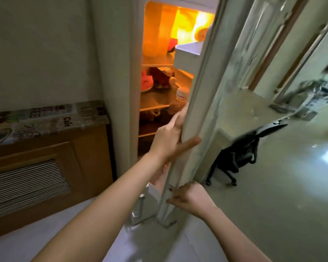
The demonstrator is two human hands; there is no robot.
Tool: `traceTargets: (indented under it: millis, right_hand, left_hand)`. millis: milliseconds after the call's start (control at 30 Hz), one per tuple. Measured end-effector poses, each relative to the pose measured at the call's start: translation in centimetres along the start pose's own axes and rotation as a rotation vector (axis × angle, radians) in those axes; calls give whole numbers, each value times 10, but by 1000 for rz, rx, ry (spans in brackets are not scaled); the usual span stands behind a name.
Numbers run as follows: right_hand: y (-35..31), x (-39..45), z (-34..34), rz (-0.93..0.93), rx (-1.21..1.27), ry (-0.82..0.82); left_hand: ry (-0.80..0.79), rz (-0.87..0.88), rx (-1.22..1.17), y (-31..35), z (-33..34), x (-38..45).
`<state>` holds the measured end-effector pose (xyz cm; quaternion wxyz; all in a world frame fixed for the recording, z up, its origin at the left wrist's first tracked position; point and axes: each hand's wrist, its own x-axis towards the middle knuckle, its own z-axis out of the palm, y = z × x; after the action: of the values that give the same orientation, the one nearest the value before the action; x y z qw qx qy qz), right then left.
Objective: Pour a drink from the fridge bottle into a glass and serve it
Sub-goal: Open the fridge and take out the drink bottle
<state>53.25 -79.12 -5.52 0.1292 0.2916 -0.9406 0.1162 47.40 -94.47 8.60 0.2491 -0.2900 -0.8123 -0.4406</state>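
Observation:
The white fridge door [201,103] stands partly ajar, and the lit orange interior shows through the gap. My left hand [170,138] grips the door's edge at mid height, fingers wrapped inside and thumb on the outer face. Lower down, my right hand [187,196] holds the same edge near the door's bottom. In the door rack, just above my left hand, stands a bottle with a white cap [181,96]. No glass is in view.
Fridge shelves hold a plate of red food [147,82] and dark jars [162,76]. A wooden radiator cabinet [45,163] with a printed top stands to the left. A black office chair [240,156] sits behind the door by a pale counter [250,103].

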Motion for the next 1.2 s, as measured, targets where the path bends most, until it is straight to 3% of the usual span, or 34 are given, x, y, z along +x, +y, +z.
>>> traceTargets:
  millis: [133, 300, 467, 633, 800, 900, 1067, 1200]
  right_hand:
    - [-4, -45, -33, 117, -19, 322]
    - [-5, -96, -75, 373, -71, 605]
    - [-1, -124, -120, 379, -200, 846]
    - [23, -147, -145, 430, -353, 799]
    - [51, -169, -160, 575, -394, 694]
    - [67, -176, -169, 657, -407, 647]
    - [96, -182, -178, 779, -403, 596]
    - [119, -187, -185, 869, -391, 572]
  left_hand:
    - [-150, 152, 34, 16, 30, -9]
    - [-151, 328, 105, 52, 65, -13]
    - [-177, 371, -12, 91, 102, -17]
    - [-195, 380, -20, 121, 135, -13]
    - [-53, 440, 114, 119, 165, -8]
    - [20, 318, -37, 115, 180, -1]
    - [-279, -66, -393, 100, 211, 25]
    - [-576, -161, -553, 99, 234, 49]
